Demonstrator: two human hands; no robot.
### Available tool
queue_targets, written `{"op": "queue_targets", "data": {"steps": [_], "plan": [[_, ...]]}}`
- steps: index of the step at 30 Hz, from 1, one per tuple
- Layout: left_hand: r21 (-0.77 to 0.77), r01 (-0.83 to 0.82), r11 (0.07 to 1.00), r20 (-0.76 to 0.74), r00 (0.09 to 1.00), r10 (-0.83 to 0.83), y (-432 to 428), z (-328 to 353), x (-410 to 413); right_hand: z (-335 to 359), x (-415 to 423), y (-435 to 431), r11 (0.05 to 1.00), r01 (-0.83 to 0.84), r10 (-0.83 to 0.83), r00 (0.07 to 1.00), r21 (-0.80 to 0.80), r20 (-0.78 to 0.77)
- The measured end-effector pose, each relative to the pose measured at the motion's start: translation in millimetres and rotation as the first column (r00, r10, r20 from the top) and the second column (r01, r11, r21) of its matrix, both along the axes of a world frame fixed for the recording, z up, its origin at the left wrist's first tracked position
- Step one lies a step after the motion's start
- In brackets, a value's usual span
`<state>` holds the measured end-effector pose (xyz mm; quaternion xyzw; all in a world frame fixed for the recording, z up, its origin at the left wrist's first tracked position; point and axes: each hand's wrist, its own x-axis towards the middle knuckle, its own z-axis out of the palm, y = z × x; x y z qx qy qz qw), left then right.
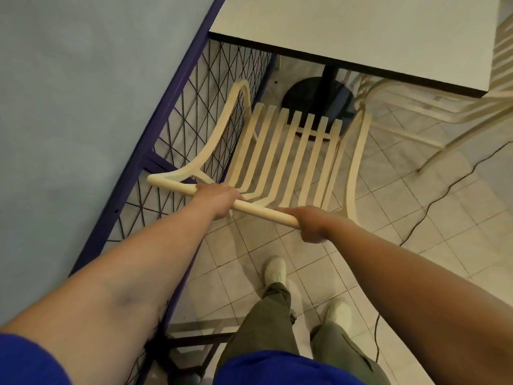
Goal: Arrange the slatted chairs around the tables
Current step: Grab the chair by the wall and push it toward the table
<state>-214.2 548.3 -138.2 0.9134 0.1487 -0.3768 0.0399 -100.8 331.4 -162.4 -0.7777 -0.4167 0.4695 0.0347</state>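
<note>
Two hands gripping top rail of cream slatted chair: left hand curling fingers round rail left of middle, right hand clenching rail's right end. Chair standing on tiled floor, seat pointing toward white table, just beside purple-framed wire panel. Second slatted chair sitting at table's right corner.

Before the table, the slatted chair; mesh fence left, second chair right.

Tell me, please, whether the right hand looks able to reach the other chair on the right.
Probably, after a step. The right hand grips the near chair's top rail and would have to let go; only open tiled floor lies between it and the other chair.
</note>
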Motion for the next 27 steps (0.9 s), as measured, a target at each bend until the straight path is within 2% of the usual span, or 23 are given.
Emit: {"op": "queue_targets", "data": {"steps": [4,10,15,20,27], "plan": [[-0.010,0.015,1.000,0.025,1.000,-0.015,11,1,13,0,15,10,1.000,0.003,-0.003,1.000,0.007,0.011],[-0.138,-0.003,0.990,-0.013,1.000,0.001,40,2,16,4,21,11,1.000,0.002,-0.002,1.000,-0.006,-0.004],[-0.094,-0.011,0.996,-0.097,0.995,0.002,72,1,6,-2,18,10,0.997,0.072,-0.074,0.995,-0.038,-0.064],[-0.114,0.017,0.993,-0.079,0.997,-0.026,70,-4,12,-3,14,9,0.998,0.060,-0.059,0.996,-0.021,0.069],[-0.163,0.053,0.985,-0.017,0.998,-0.057,80,-2,41,-2,41,16,0.996,0.086,-0.083,0.993,-0.029,0.087]]}}
